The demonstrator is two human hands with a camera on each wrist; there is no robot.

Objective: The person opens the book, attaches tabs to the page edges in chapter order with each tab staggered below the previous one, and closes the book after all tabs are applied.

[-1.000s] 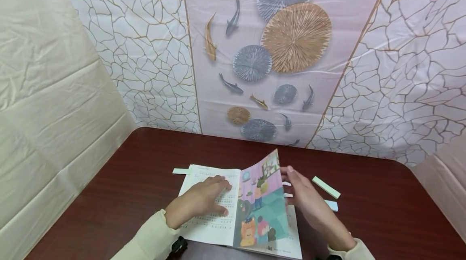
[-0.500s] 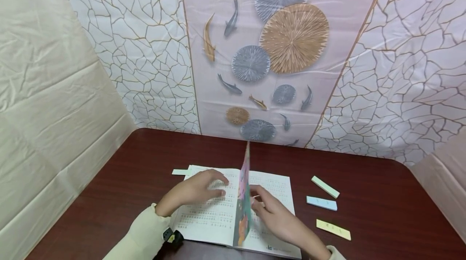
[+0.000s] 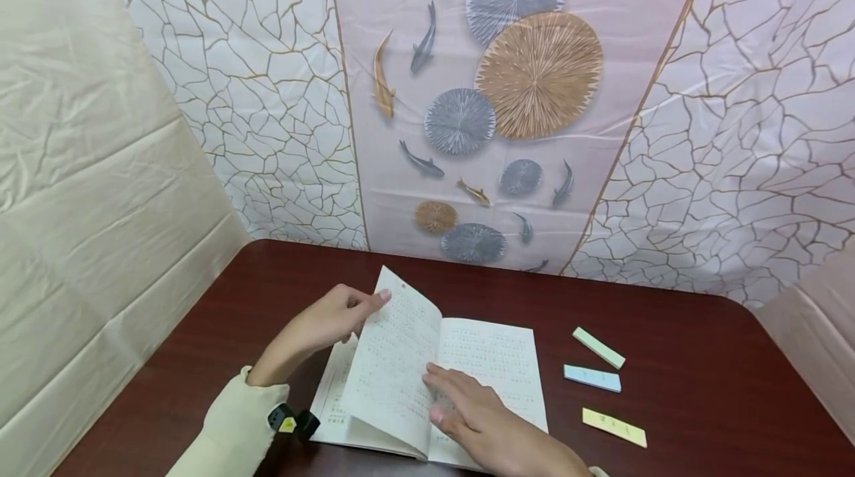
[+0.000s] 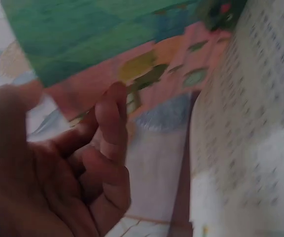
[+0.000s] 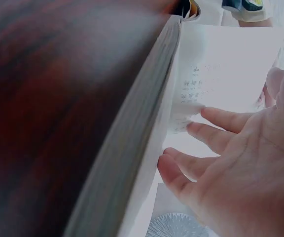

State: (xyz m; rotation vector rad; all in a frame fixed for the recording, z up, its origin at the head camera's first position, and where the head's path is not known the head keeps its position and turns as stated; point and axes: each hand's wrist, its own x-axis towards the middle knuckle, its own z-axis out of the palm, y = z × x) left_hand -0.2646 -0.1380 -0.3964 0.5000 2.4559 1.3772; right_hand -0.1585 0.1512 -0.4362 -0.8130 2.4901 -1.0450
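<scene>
A printed book (image 3: pixel 493 358) lies spread on the table, with one leaf (image 3: pixel 394 366) raised and leaning over its left side. My left hand (image 3: pixel 327 325) pinches that leaf near its upper outer corner. In the left wrist view, the leaf's coloured picture side (image 4: pixel 102 44) shows above the curled fingers (image 4: pixel 113 118). My right hand (image 3: pixel 477 418) lies over the book near the gutter, its fingers mostly straight. From the right wrist view, the fingertips (image 5: pixel 196 129) are at the page's printed surface; whether all of them touch is unclear.
Right of the book, a green paper strip (image 3: pixel 599 348), a blue strip (image 3: pixel 591 378) and a yellow strip (image 3: pixel 614 427) lie on the dark red-brown table (image 3: pixel 695 380). A patterned cloth (image 3: pixel 461 202) hangs behind the table's far edge.
The illustrated leaf has swung from right to left, past upright. My left hand has taken hold of its corner. My right hand has moved left from the book's right edge to the gutter.
</scene>
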